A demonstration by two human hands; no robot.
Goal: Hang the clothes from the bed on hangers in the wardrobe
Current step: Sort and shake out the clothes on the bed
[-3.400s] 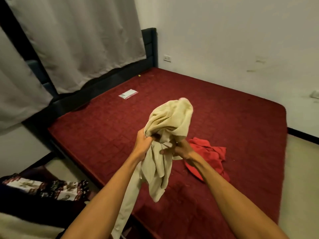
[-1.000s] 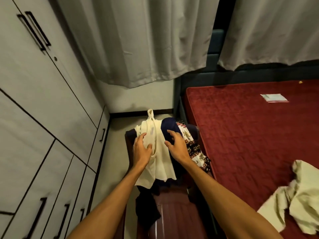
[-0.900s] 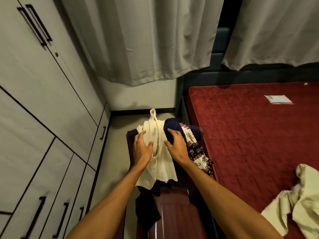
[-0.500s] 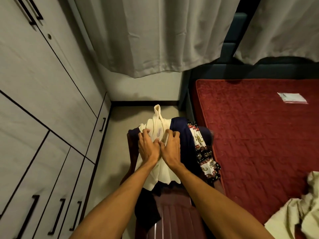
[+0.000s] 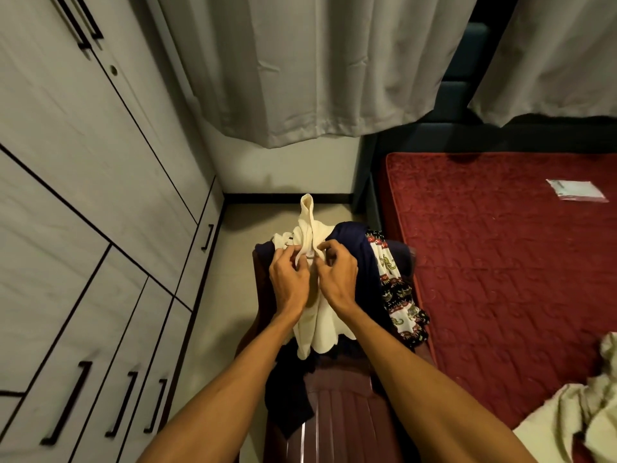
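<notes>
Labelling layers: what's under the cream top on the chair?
A navy garment shows under the cream top, both draped on the brown chair. The chair's backrest beneath is covered.

No legible text, label or number anywhere

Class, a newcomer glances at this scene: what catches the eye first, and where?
At centre, the left hand and right hand grip a cream top draped over a clothes-piled chair. A deep red mattress fills the right side, a crumpled cream garment at its lower corner. Closed wardrobe doors line the left.
</notes>
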